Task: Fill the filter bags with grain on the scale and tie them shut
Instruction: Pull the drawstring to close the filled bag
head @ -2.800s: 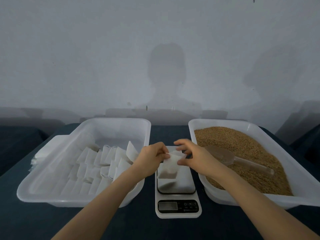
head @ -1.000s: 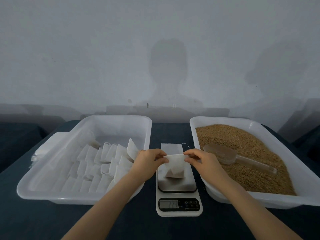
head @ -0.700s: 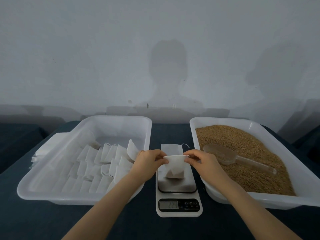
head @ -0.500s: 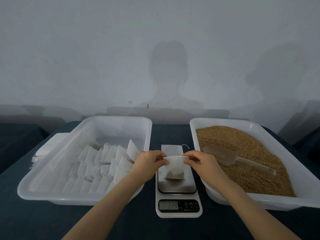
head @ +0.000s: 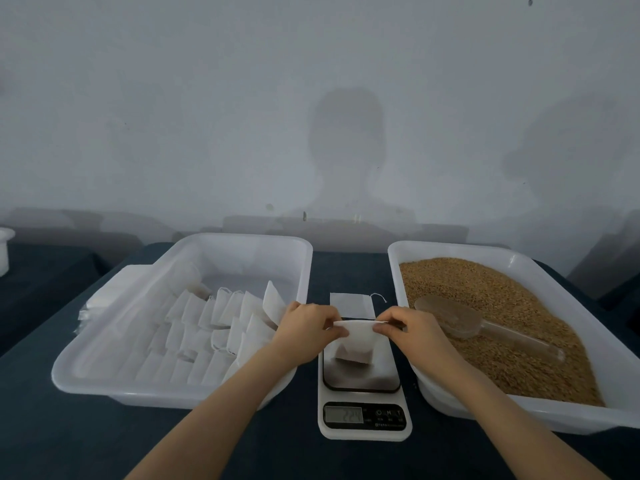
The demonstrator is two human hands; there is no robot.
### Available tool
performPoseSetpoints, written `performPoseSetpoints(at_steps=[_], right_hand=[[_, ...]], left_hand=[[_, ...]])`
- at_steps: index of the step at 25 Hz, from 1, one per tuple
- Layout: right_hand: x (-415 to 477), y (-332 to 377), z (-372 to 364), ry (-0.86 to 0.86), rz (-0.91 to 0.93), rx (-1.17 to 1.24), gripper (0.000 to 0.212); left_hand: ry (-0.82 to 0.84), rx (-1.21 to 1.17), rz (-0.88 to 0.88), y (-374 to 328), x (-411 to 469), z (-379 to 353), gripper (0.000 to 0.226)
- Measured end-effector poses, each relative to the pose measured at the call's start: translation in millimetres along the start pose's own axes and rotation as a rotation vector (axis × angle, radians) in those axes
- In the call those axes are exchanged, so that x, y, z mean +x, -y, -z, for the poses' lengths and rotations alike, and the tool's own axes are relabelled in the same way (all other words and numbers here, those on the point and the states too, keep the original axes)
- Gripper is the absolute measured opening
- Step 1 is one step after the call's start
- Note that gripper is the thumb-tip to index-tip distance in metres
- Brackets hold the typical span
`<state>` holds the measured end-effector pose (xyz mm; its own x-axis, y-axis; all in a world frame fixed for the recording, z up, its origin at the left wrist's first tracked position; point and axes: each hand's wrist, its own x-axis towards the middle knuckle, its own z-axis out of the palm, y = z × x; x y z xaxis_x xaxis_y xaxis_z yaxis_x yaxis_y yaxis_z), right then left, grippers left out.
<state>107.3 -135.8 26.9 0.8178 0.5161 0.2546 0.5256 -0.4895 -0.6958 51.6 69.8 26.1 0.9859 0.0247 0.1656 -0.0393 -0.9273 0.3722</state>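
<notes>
A person's left hand [head: 304,327] and right hand [head: 412,329] are each pinching one end of the mouth of a filter bag [head: 356,342], its long edge running left to right between them, while the bag is standing on the scale [head: 363,432], equally near both.

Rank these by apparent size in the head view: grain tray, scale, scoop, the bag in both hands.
1. grain tray
2. scale
3. scoop
4. held filter bag, clearly smallest
</notes>
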Motion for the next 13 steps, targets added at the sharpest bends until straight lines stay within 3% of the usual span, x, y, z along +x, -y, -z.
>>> performPoseSetpoints(at_steps=[7,10,13], right_hand=[[5.6,12.4,8.2,-0.06,0.035,0.081,0.008],[8.1,21.5,11.5,-0.083,0.051,0.068,0.009],[8.9,28.7,15.2,-0.12,0.073,0.111,0.009]], left_hand=[[0.047,-0.305,0.041,-6.8,-2.3,4.6,0.019],[0.085,-0.453,0.04,-17.2,-3.0,5.9,0.053],[0.078,-0.467,0.066,-20.5,-1.4,5.9,0.026]])
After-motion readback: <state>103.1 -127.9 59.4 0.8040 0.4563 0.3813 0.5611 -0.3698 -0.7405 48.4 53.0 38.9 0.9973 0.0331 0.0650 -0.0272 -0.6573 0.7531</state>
